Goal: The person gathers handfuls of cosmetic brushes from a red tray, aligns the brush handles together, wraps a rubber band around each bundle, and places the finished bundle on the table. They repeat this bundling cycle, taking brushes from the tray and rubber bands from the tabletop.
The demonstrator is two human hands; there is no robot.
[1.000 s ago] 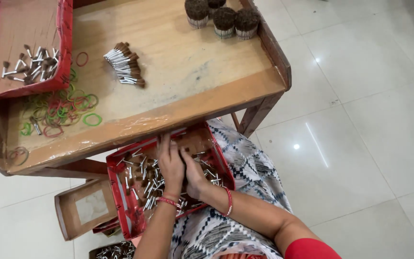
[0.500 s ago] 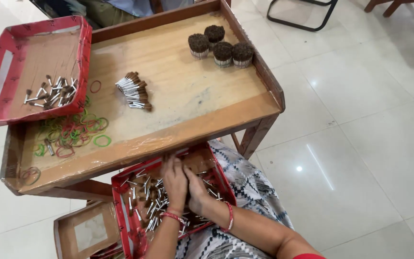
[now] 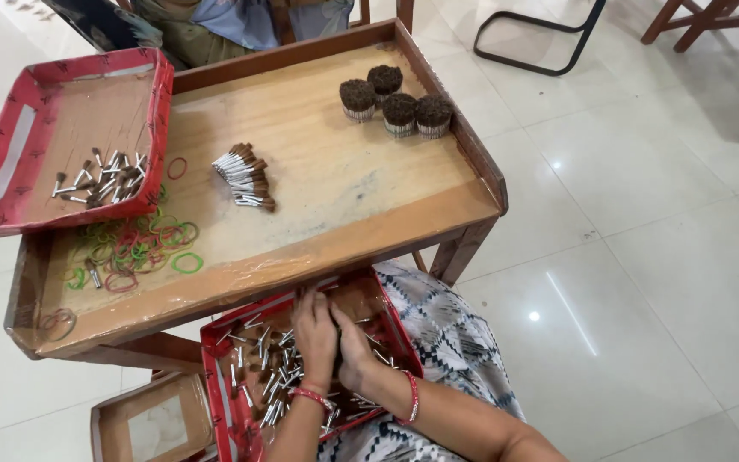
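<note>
A red cardboard tray [image 3: 215, 376] rests on my lap, filled with several small white sticks with brown tips [image 3: 267, 368]. My left hand [image 3: 315, 334] and my right hand [image 3: 354, 346] lie side by side inside it, fingers curled down into the pile. Whether either hand actually holds sticks is hidden under the fingers. Red bangles circle both wrists.
A low wooden table [image 3: 369, 222] stands ahead with a loose bunch of sticks [image 3: 245, 177], several bound round bundles [image 3: 395, 104], coloured rubber bands [image 3: 138, 248] and another red tray [image 3: 10, 214] of sticks. A brown box [image 3: 154, 421] sits at my lower left. Another person sits beyond the table.
The view has tilted up and shifted, showing more of the table's far side. Both hands stay in the lap tray, fingers shifting slightly among the sticks.
</note>
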